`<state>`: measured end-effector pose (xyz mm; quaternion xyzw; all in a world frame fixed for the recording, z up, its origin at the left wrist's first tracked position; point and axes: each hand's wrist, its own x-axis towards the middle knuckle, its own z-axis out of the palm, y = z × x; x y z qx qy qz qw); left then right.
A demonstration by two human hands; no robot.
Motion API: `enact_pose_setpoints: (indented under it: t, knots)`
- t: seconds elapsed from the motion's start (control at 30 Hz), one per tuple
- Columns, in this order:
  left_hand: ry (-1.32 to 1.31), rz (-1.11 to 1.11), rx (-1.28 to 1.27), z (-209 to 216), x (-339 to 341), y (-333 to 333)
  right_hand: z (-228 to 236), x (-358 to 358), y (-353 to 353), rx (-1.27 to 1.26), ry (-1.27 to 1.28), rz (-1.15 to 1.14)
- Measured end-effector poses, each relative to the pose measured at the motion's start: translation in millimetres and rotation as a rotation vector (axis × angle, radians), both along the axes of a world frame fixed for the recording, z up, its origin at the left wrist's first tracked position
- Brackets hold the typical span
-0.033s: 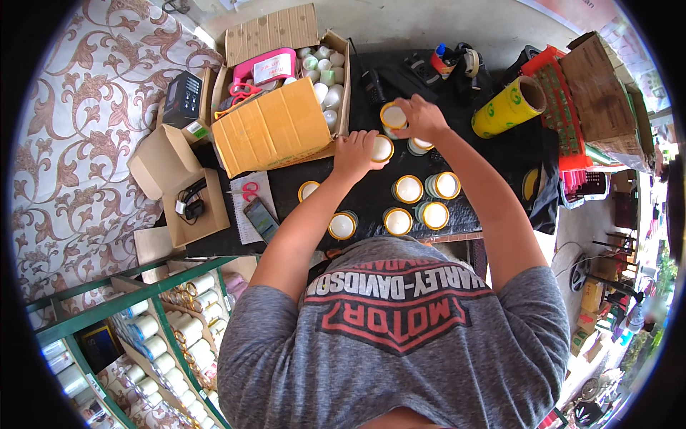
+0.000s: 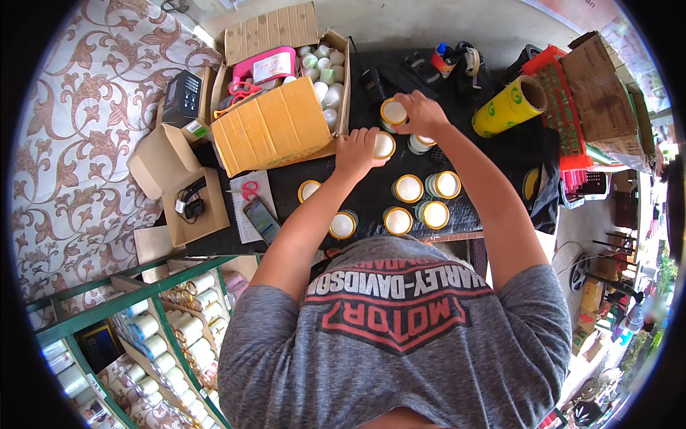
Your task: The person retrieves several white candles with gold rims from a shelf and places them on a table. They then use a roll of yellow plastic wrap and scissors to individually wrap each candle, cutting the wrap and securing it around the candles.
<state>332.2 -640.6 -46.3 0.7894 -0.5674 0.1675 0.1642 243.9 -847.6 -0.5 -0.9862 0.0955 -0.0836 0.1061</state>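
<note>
Left hand (image 2: 356,151) with grip holding a gold-rimmed white container (image 2: 384,146) near an open cardboard box (image 2: 270,127), right hand (image 2: 424,116) with grip around a second container (image 2: 393,111) farther out, black tabletop (image 2: 514,168), similar containers (image 2: 409,189) nearer the gray shirt (image 2: 389,357).

Nine gold-rimmed cylinders (image 2: 408,189) on the table (image 2: 371,196) — one smartphone (image 2: 261,219), one yellow tube (image 2: 502,111).

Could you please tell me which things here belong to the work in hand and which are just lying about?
In the work, it seems: left hand, holding a yellow-rimmed piece; right hand, at a farther piece; matching pieces nearby.

Lying about, apparently: phone, notebook, pink scissors, yellow roll.
</note>
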Motion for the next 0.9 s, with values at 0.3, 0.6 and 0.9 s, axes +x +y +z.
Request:
enact_pose_setpoints:
  t: [0.3, 0.6, 0.9]
  knots:
    - [-0.055, 0.228, 0.100, -1.1, -7.4, -12.1, 16.9, -1.4, 13.6, 0.171, 0.170, -0.073]
    - [-0.040, 0.082, 0.151, 6.5, -2.7, 20.2, 14.3, -27.8, 19.6, 0.139, 0.101, -0.037]
    - [0.091, -0.026, 0.250, 16.9, -5.0, 36.6, 18.1, -50.2, 43.6, -0.029, 0.292, 0.072]
